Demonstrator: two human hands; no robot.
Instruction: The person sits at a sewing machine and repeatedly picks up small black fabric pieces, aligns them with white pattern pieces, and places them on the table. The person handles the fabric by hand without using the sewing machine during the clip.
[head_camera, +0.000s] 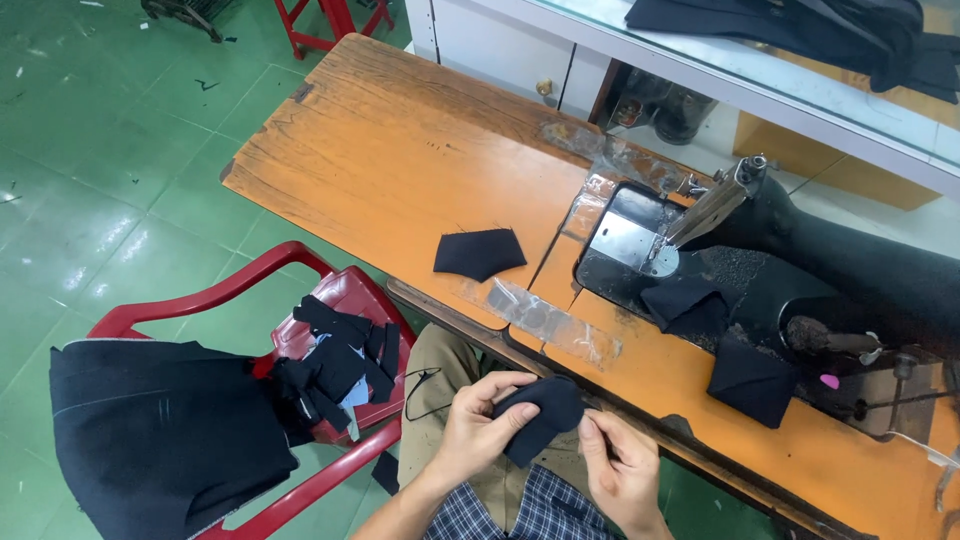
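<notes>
Down below the near edge of the orange bench, over the person's lap, both hands work a small dark cloth piece. The left hand has its fingers curled over the top of the piece, pinching it, while the right hand closes its fingers on the piece's right side; neither hand is spread wide. The piece itself is folded or rounded and hangs free of the bench, held between the two hands. On the bench, near the middle of its near edge, a flat dark cut piece lies alone, just left of the black sewing machine. Against the machine's base rest two more dark pieces: one beside the metal needle plate, another closer to the near edge. A strip of clear tape runs along the near edge. To the left, beside the person's knee, a red plastic chair carries a heap of dark scraps and a dark garment draped over its arm.
</notes>
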